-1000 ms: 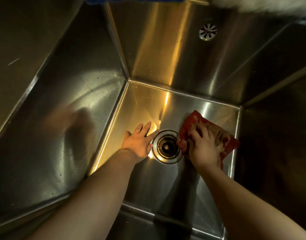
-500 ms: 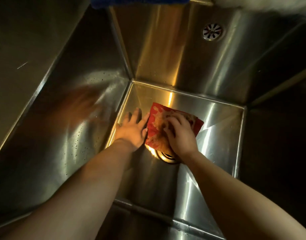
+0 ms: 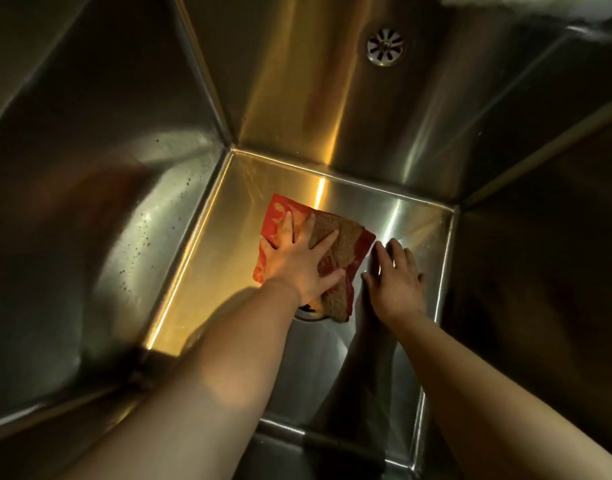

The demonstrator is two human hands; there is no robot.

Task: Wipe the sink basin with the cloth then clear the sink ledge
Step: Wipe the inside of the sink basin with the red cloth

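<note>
Head: cloth (image 3: 353, 251) diag., far-L to near-R

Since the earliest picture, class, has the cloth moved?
Yes. The cloth slid left, from right of the drain to lying over it, under the left hand.

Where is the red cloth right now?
In the head view, the red cloth lies flat mid-floor of the sink basin, pressed under the left hand and covering most of the drain; the right hand rests on bare steel to its right.
</note>
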